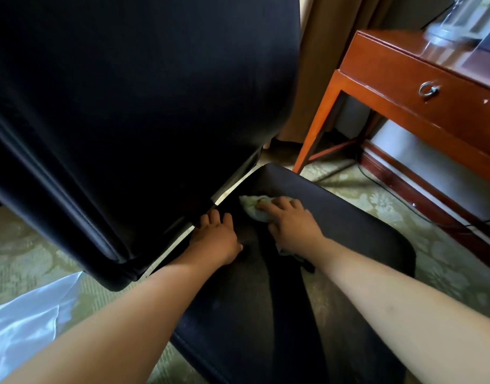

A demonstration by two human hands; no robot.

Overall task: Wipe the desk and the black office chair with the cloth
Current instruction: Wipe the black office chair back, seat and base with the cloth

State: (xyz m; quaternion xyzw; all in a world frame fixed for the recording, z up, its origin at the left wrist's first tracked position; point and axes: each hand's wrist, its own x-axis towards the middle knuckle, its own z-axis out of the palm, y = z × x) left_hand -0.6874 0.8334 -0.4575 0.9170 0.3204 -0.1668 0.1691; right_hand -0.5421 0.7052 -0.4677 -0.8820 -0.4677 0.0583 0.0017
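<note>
Right hand (291,220) covers cloth (252,207); chair (127,106) cropped.

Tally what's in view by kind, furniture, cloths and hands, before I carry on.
Furniture: 2, black office chair and desk
Cloths: 1, cloth
Hands: 2, left hand and right hand
Total: 5
</note>
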